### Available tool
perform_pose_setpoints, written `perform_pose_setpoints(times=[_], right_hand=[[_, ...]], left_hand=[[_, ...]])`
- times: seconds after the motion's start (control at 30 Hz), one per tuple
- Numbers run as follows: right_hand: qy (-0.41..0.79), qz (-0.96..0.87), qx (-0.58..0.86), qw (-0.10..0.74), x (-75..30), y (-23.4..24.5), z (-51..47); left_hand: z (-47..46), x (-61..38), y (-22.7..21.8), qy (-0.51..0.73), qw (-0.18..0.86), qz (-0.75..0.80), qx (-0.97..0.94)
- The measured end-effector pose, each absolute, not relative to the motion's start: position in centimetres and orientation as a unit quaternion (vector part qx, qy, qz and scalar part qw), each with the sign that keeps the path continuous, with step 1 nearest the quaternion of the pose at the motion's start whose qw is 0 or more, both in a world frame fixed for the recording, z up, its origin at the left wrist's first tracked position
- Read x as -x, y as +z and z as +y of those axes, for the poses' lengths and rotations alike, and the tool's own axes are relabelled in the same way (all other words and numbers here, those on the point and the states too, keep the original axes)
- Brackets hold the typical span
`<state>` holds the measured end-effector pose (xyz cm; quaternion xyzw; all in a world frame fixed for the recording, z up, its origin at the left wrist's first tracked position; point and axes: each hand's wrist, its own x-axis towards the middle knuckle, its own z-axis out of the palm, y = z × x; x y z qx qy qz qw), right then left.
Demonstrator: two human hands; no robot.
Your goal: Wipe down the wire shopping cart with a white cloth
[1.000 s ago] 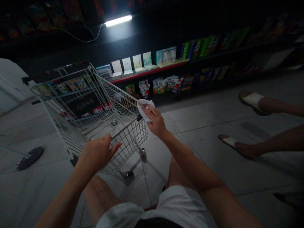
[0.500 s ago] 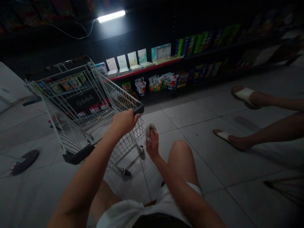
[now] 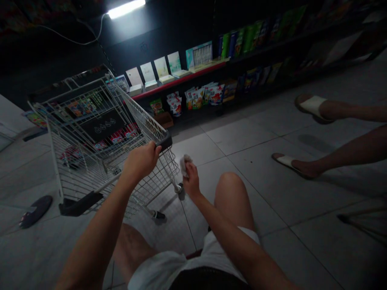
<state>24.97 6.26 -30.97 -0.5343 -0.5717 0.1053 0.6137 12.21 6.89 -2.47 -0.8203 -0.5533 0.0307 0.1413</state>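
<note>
My left hand (image 3: 141, 163) is closed around the handlebar of a wire shopping cart (image 3: 148, 181), close to the dark corner piece (image 3: 165, 140) at the bar's right end. The cart's wire basket stands open toward me, tilted in view, with a dark printed panel (image 3: 101, 125) at its far end. My right hand (image 3: 191, 179), to the right of the cart and above my knee, pinches a crumpled whitish cloth (image 3: 185, 164). That cloth is apart from the cart, and its exact material is hard to make out in the dim light.
Behind the cart runs a dark shelf (image 3: 208, 66) with upright books (image 3: 161, 68) and snack bags (image 3: 208, 94). A lit tube lamp (image 3: 127, 8) hangs above. Another person's sandalled feet (image 3: 305, 167) are at the right. A round dark base (image 3: 36, 211) stands on the floor at left.
The cart's near end and my left hand on its handlebar have shifted left and slightly toward me. My right hand has moved slightly left with the cloth. The view has shifted a little.
</note>
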Motion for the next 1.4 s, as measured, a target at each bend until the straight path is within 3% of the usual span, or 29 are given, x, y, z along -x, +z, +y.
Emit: perform_pose_setpoints(times=[0.17, 0.3, 0.53, 0.63, 0.8, 0.97, 1.13, 1.4], right_hand=[[0.131, -0.676, 0.462, 0.559, -25.0, -23.1, 8.4], [0.14, -0.705, 0.473, 0.51, -24.7, -22.0, 6.5], [0.134, -0.625, 0.44, 0.631, -23.6, -20.7, 4.9], [0.122, -0.628, 0.443, 0.628, -21.5, -19.9, 4.4], [0.119, -0.733, 0.389, 0.546, -19.8, -23.7, 1.7], [0.101, -0.578, 0.488, 0.646, -21.2, -27.7, 2.5], [0.146, -0.658, 0.469, 0.571, -20.2, -30.5, 4.8], [0.169, -0.681, 0.459, 0.545, -21.9, -33.1, 4.0]], left_hand=[[6.3, -10.9, -2.3, 0.051, 0.131, -0.553, 0.821], [5.7, -9.3, -2.1, 0.062, 0.122, -0.557, 0.819], [4.6, -7.1, -2.0, 0.069, 0.107, -0.549, 0.826], [4.4, -7.0, -2.0, 0.071, 0.119, -0.547, 0.826], [4.3, -6.8, -2.0, 0.078, 0.122, -0.551, 0.822], [4.0, -6.4, -1.9, 0.082, 0.12, -0.549, 0.823], [3.6, -6.7, -1.7, 0.092, 0.125, -0.561, 0.813], [3.4, -5.4, -2.0, 0.08, 0.118, -0.548, 0.824]])
